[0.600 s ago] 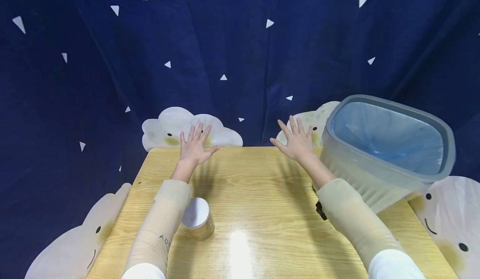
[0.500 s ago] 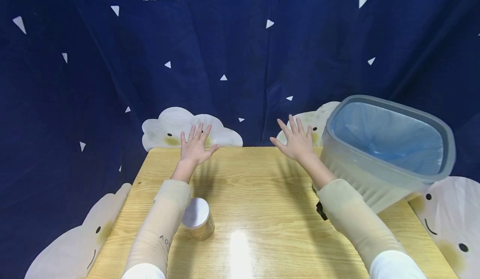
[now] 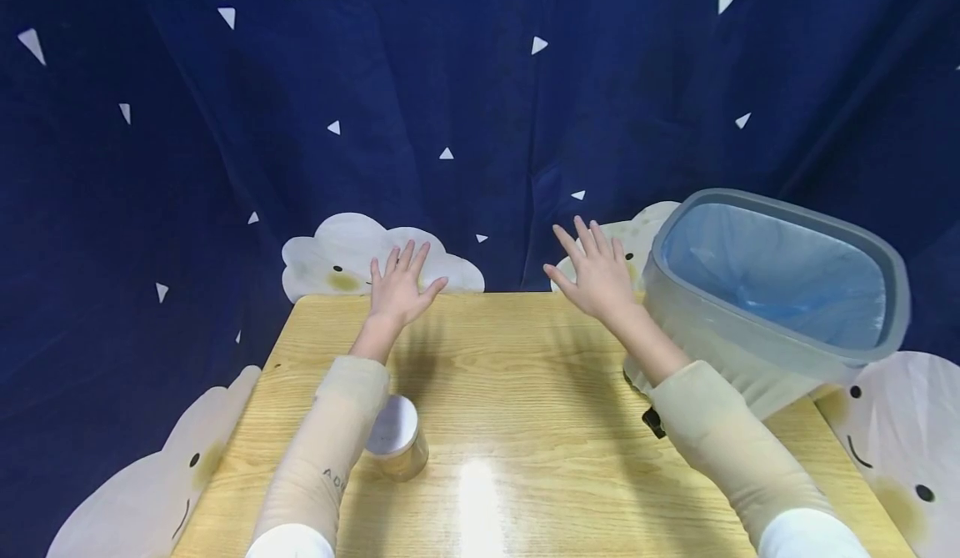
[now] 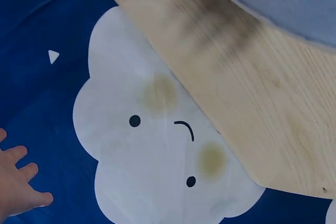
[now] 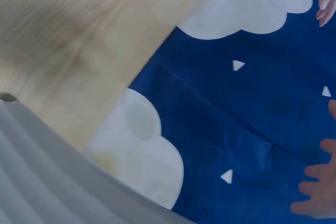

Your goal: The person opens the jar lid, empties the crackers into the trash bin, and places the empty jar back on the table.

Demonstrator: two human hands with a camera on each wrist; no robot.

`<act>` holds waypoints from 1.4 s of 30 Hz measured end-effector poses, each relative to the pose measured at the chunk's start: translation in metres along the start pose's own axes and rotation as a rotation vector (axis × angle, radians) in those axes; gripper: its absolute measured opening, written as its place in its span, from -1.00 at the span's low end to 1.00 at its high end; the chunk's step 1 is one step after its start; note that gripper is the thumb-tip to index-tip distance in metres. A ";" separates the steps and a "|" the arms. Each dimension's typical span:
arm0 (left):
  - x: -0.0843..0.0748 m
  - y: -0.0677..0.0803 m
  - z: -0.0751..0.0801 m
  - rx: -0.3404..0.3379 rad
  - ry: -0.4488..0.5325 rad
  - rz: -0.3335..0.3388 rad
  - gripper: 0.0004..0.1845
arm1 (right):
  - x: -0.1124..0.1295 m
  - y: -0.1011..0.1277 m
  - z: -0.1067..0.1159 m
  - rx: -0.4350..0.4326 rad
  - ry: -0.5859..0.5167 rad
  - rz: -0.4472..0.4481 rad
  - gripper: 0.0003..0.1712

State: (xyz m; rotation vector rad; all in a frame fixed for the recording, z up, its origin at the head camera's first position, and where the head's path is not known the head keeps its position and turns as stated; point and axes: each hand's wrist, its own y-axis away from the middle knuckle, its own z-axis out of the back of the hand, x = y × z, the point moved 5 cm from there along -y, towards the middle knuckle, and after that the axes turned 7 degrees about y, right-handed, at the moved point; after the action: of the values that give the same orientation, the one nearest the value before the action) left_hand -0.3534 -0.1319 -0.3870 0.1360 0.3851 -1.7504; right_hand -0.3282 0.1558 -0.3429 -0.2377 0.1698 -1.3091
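Observation:
Both hands hover above the far edge of the wooden table (image 3: 525, 391), fingers spread and holding nothing. My left hand (image 3: 401, 287) is at the back left; its fingers (image 4: 16, 187) show at the left wrist view's lower left. My right hand (image 3: 596, 274) is at the back centre, just left of the grey bin (image 3: 772, 299); its fingertips (image 5: 317, 192) show at the right wrist view's right edge. A small round jar (image 3: 396, 439) with a white lid stands beside my left forearm, near the front left.
The grey bin with a blue liner stands tilted at the table's right side, its ribbed wall (image 5: 47, 182) close to my right wrist. A dark blue curtain (image 3: 480, 124) with white clouds hangs behind and around the table. A small black object (image 3: 651, 421) lies under my right forearm.
Both hands have risen slightly and drifted away from me, toward the curtain. The jar and bin have not moved.

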 end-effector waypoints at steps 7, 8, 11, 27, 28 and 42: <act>-0.016 -0.004 0.002 -0.009 0.008 -0.031 -0.22 | 0.003 0.008 0.022 -0.064 -0.022 0.021 -0.23; -0.018 -0.004 0.003 -0.010 0.007 -0.036 -0.21 | 0.003 0.009 0.025 -0.074 -0.021 0.025 -0.23; -0.024 -0.006 0.005 -0.018 0.002 -0.052 -0.21 | 0.003 0.014 0.030 -0.094 -0.015 0.035 -0.24; -0.064 -0.015 0.009 -0.017 0.008 -0.124 -0.19 | -0.028 0.043 0.065 -0.083 -0.016 -0.047 -0.23; -0.067 -0.016 0.010 -0.018 0.010 -0.127 -0.19 | -0.032 0.046 0.068 -0.080 -0.014 -0.055 -0.23; -0.114 -0.027 0.013 -0.015 0.013 -0.183 -0.19 | -0.074 0.075 0.087 -0.082 -0.030 -0.147 -0.23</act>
State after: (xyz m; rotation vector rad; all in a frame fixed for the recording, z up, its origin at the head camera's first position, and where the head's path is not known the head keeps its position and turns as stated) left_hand -0.3526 -0.0255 -0.3354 0.1039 0.4309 -1.9272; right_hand -0.2541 0.2527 -0.2800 -0.3443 0.1836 -1.4458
